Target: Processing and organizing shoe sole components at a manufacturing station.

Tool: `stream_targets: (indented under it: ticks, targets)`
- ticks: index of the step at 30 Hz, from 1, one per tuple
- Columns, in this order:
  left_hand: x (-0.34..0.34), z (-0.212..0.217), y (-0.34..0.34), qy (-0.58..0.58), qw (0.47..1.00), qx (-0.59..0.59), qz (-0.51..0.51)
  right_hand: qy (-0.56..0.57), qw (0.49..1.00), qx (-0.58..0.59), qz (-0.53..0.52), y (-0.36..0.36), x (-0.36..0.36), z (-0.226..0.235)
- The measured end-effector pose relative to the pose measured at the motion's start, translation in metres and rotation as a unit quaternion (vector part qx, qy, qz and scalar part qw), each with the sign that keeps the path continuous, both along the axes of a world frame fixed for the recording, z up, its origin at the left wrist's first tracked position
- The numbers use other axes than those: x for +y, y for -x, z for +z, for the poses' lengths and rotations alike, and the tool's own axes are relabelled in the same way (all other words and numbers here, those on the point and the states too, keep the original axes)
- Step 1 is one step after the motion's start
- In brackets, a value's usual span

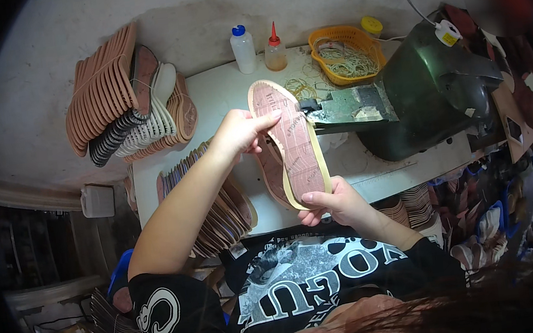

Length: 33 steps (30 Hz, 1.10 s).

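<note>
Both my hands hold a pink shoe insole [299, 153] with a pale cream edge and dark printed markings. A second pink insole [271, 174] shows partly behind it, overlapped by the first. My left hand [239, 132] pinches the upper part, its thumb lying on the face. At the lower end my right hand [333, 201] grips the rim, thumb on top and fingers underneath. The insole's upper right edge is close to the metal working end [351, 107] of a dark green machine [422, 98]; whether they touch I cannot tell.
Bundled insoles [103, 92] are stacked at the far left, and another row [218, 204] lies beside my left forearm. Along the back stand a white bottle [243, 50], a red-tipped bottle [275, 55] and an orange basket [351, 78] of rubber bands. More soles [417, 206] are at the right.
</note>
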State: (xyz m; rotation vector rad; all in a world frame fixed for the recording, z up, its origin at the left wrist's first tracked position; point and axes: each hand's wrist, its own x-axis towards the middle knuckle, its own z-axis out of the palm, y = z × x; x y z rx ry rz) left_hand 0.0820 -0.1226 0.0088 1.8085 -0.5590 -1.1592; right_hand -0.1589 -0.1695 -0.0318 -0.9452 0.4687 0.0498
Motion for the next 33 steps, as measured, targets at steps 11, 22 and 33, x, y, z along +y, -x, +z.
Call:
stream_targets:
  ticks: [11, 22, 33]
  targets:
    - [-0.050, -0.007, -0.057, -0.077, 0.987, -0.126, -0.066, -0.048, 0.980, -0.046, -0.187, -0.051, -0.005, 0.017]
    - [-0.098, 0.013, -0.076, 0.100, 0.769, -0.343, -0.529, -0.063, 0.966, -0.024, -0.248, -0.081, -0.017, 0.022]
    - [-0.103, 0.025, -0.076, -0.006, 0.804, -0.125, -0.582, -0.054, 0.967, 0.031, -0.247, -0.088, -0.020, 0.037]
